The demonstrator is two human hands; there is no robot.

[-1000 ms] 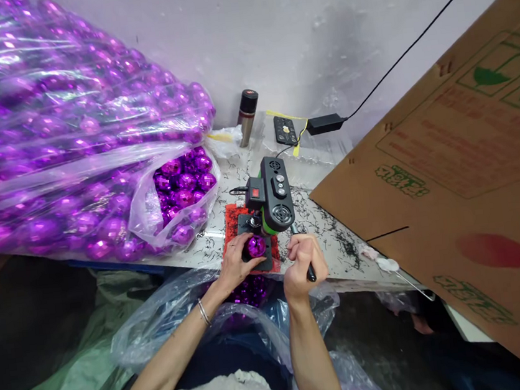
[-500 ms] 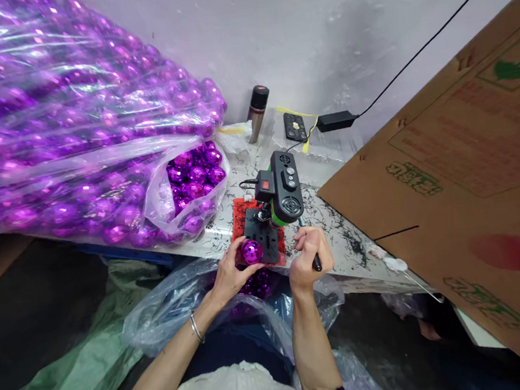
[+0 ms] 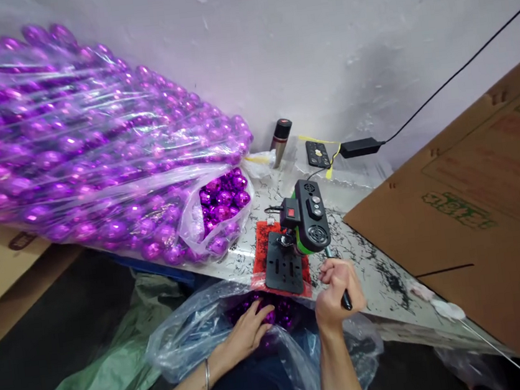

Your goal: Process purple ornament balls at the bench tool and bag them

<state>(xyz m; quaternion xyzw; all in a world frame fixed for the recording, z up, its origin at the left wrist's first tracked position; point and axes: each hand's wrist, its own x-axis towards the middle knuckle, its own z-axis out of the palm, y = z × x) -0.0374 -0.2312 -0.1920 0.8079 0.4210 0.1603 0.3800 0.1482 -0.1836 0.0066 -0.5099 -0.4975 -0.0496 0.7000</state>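
My right hand (image 3: 339, 289) is closed around the black-tipped lever handle (image 3: 346, 300) of a small black press (image 3: 313, 217). Under the press head, its slotted black base plate (image 3: 282, 274) has no ball on it. My left hand (image 3: 243, 334) is lower, at the mouth of a clear plastic bag (image 3: 181, 329) in front of the table edge. Its fingers are stretched and apart over shiny purple balls (image 3: 282, 311) in that bag, touching or very near one. The fingertips are partly lost among the balls.
A large clear bag of purple balls (image 3: 109, 149) fills the left, with a torn opening. Behind the press are a dark bottle (image 3: 282, 139) and a black power adapter (image 3: 361, 147). A cardboard box (image 3: 468, 209) leans in on the right. Black shavings litter the table (image 3: 361, 258).
My left hand has moved down from the press plate to the bag below, and the purple ball is off the plate. My right hand stays on the lever. The view has shifted.
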